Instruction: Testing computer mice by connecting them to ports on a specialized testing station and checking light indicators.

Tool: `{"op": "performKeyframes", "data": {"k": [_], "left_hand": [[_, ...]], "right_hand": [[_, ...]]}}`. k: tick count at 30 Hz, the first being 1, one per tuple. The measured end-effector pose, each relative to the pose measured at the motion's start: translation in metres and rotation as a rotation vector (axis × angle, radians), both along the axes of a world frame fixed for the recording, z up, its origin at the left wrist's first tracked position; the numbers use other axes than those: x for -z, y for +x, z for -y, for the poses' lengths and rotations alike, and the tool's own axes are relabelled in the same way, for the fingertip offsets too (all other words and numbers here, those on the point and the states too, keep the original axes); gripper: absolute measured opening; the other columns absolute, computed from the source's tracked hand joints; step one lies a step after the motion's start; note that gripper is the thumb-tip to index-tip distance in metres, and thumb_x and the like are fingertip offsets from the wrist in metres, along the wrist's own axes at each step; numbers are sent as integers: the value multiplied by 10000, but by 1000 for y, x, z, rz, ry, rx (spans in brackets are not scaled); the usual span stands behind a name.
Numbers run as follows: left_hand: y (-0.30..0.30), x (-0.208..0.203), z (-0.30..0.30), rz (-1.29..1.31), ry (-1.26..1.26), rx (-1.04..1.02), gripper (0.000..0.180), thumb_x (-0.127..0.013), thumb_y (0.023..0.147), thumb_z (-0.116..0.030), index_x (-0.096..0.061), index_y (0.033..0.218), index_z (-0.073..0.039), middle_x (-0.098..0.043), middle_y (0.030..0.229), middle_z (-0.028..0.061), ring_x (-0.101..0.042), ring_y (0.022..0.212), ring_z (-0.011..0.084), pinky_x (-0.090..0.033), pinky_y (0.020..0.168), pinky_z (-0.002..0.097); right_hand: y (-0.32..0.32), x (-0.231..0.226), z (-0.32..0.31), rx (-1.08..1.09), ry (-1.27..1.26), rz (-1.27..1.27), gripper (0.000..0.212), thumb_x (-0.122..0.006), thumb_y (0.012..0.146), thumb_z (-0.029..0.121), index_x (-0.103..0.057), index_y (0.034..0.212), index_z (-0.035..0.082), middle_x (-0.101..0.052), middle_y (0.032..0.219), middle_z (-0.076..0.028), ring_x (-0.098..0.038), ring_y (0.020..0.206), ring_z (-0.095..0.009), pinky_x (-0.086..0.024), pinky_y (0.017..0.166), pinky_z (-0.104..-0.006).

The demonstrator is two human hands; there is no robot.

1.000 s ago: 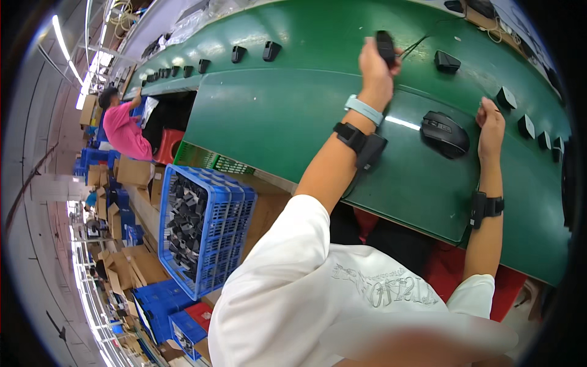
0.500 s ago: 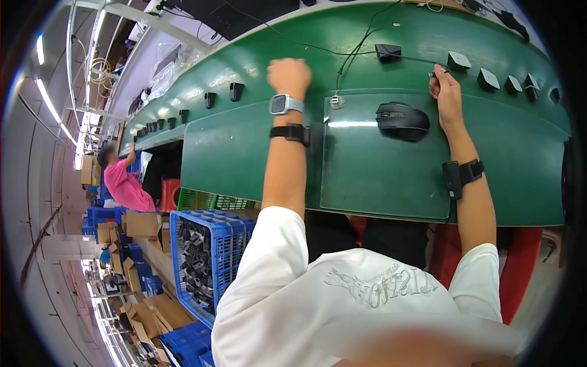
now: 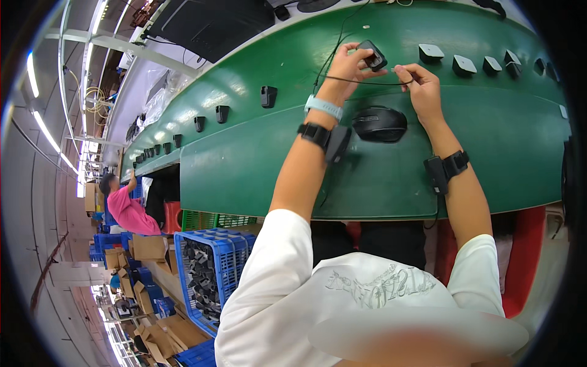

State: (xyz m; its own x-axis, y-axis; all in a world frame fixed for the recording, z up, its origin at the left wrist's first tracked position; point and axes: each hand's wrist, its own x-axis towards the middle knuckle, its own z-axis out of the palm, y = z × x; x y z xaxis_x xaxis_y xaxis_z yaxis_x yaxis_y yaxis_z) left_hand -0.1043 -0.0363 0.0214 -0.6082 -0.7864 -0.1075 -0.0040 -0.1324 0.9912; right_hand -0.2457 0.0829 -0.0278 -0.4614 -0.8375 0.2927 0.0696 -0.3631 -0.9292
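Note:
My left hand (image 3: 347,68) grips a small black box-shaped device (image 3: 373,56) over the far part of the green table, its dark face turned partly toward my right hand. Close beside it, my right hand (image 3: 423,88) pinches the end of a thin black cable (image 3: 361,82) between thumb and fingers. The tip of that cable points at the device, with a small gap between them. Below both hands a black computer mouse (image 3: 379,124) lies on the table mat.
Several black devices (image 3: 268,96) stand in a row to the left, and several with pale tops (image 3: 431,52) at the right. A blue crate (image 3: 229,244) of dark parts sits beside me on the left. Beyond it, a person in pink (image 3: 129,211) works at the same table (image 3: 244,177).
My left hand has moved right and now holds a black device; another stands near where that hand was. My right hand, with the cable end, has come left toward it. The view shifted slightly.

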Motion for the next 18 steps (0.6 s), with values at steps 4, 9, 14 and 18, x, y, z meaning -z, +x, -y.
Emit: {"op": "performKeyframes", "data": {"k": [4,9,14,18], "left_hand": [[30,6,-20,-526,262,-18,335,-580,992,-87,-440,1297,-90,-616,1141,155,-668,1033,294,-596,897,451],[53,18,-33,-668,358,46,404,-601,993,-115,-418,1352,-111,-623,1181,170,-661,1067,307,-568,972,485],[55,11,-42,-633,224,105,443,-600,968,-77,-406,1367,-67,-619,1223,195,-664,1079,313,-570,980,503],[56,16,-40,-649,256,79,423,-608,955,-68,-441,1343,-55,-629,1210,196,-669,1069,308,-578,973,503]], "right_hand": [[16,-17,0,-119,50,21,244,-681,979,238,-713,924,3,-594,747,13,-514,692,-68,-427,620,-234],[23,-19,2,-101,55,-11,312,-702,962,313,-698,882,11,-608,722,8,-525,648,-71,-427,597,-217],[20,-17,0,-82,44,-55,249,-666,990,236,-694,911,2,-594,734,10,-531,685,-73,-442,631,-238],[22,-18,0,-79,16,-80,236,-670,988,218,-689,915,-5,-578,722,15,-518,679,-73,-428,635,-236]]}}
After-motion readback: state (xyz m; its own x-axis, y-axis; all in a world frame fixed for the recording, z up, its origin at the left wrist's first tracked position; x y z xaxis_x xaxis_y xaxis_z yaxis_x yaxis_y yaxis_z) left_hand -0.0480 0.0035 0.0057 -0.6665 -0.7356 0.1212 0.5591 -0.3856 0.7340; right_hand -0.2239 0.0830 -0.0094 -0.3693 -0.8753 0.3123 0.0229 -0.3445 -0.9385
